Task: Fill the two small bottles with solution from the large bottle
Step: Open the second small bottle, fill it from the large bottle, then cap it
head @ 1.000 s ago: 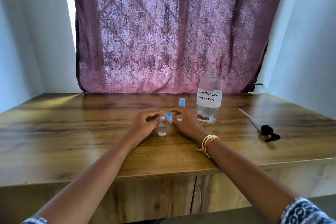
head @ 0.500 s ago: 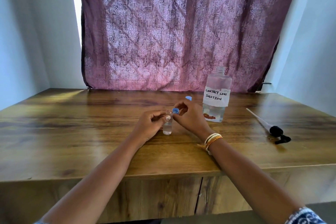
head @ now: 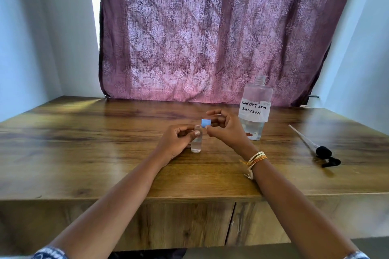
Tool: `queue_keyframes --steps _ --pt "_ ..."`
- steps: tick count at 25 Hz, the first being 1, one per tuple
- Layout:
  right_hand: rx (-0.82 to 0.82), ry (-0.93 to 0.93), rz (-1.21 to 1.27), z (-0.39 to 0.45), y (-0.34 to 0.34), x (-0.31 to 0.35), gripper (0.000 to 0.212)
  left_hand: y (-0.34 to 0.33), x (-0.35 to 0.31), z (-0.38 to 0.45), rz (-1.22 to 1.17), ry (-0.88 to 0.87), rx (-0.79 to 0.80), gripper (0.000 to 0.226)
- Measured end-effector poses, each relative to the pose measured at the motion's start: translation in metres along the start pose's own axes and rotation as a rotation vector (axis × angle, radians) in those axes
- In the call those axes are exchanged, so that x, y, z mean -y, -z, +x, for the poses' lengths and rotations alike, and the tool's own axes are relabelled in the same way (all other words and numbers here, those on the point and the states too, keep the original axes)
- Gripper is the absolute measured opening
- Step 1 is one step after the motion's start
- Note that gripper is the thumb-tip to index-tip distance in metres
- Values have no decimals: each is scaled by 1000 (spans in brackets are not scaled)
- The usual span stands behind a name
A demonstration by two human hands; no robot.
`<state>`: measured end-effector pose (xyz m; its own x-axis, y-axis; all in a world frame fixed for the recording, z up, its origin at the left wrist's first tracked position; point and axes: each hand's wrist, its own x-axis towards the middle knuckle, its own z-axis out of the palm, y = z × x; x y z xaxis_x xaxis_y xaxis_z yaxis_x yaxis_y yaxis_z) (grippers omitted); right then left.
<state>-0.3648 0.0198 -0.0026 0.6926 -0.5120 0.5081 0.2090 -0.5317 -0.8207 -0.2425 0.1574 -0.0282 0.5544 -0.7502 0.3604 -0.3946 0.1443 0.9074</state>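
Note:
A small clear bottle stands upright on the wooden table, its neck uncapped and clear liquid inside. My left hand pinches its upper part from the left. Just above and right of the neck, my right hand holds a small blue cap between the fingertips. The large clear bottle, labelled "contact lens solution", stands capless behind my right hand with a little liquid at the bottom. The second small bottle is hidden behind my right hand.
A black pump head with a long white dip tube lies on the table at the right. A purple patterned curtain hangs behind the table, with pale walls on both sides. The table's front edge runs close under my forearms.
My right hand has lifted the blue cap up off the small bottle's neck. The second small bottle with its blue cap, visible earlier, is now hidden behind that hand. The camera has tilted.

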Motion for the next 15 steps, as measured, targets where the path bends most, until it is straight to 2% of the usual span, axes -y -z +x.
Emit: queue_keyframes --steps 3,11,15 --pt "29 29 83 2 3 -2 25 -1 -4 -1 -16 14 0 16" --pt "117 104 28 -2 -6 3 30 2 -1 0 -18 27 40 15" --pt "91 98 23 -3 -7 6 27 1 -1 1 -44 31 43 18"
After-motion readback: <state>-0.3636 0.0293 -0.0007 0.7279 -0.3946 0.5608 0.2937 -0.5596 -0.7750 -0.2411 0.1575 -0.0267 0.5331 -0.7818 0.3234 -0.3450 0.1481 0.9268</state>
